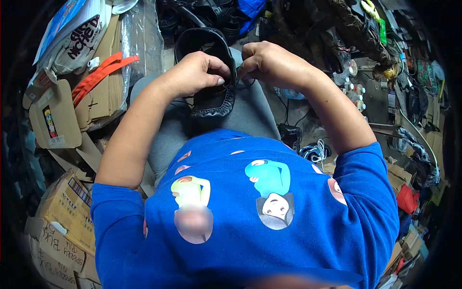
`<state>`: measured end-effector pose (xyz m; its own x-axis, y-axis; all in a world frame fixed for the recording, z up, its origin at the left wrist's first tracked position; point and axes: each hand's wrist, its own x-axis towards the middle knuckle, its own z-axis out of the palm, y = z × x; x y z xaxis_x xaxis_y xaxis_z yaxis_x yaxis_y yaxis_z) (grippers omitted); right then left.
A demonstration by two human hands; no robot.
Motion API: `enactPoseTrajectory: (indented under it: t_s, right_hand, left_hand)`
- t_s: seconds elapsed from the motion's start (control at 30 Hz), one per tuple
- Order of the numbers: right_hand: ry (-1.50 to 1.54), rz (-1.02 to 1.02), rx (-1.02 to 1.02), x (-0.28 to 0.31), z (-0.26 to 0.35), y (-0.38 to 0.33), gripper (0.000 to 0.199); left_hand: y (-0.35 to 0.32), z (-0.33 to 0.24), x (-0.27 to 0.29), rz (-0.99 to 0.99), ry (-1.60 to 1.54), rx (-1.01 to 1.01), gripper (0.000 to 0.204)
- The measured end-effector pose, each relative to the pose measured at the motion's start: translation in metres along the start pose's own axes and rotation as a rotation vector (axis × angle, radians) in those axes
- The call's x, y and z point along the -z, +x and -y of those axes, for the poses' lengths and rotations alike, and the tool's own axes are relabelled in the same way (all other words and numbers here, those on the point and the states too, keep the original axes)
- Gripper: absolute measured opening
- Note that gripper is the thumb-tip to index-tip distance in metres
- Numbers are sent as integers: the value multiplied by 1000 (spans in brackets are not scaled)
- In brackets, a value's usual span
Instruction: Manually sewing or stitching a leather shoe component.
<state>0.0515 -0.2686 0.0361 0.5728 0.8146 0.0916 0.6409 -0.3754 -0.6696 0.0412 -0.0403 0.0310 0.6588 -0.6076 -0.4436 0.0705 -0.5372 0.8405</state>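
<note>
A black leather shoe [211, 108] with a gathered, puckered toe rests on my grey-clad lap, toe toward me and its wide opening away. My left hand [201, 73] reaches into the opening, thumb and fingers curled close to the right inner wall. What its fingertips pinch, if anything, is hidden. Against the outside of that same wall, my right hand [267, 61] is closed, thumb and forefinger pressed together at the shoe's edge. Any small thing between those fingers is too small to make out.
Flattened cardboard [110, 91] with orange-red strips [101, 74] lies at the left, above a yellow carton [72, 207]. Dark shoes [211, 14] are heaped beyond my lap. Several small white-capped bottles [355, 91] stand at the right, near a coil of cord [315, 151] on the floor.
</note>
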Motion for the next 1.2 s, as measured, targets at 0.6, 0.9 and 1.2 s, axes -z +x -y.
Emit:
enactPoseTrajectory:
  t_s: [0.6, 0.9, 1.2]
  right_hand:
    - [-149, 35, -104, 2, 16, -8, 16]
    - [-47, 43, -68, -2, 7, -2, 9]
    - [101, 14, -75, -2, -2, -3, 13]
  left_hand:
    - [1, 3, 1, 36, -69, -32, 26]
    - [3, 5, -2, 17, -102, 15, 25]
    - [-2, 8, -1, 10, -97, -101, 22]
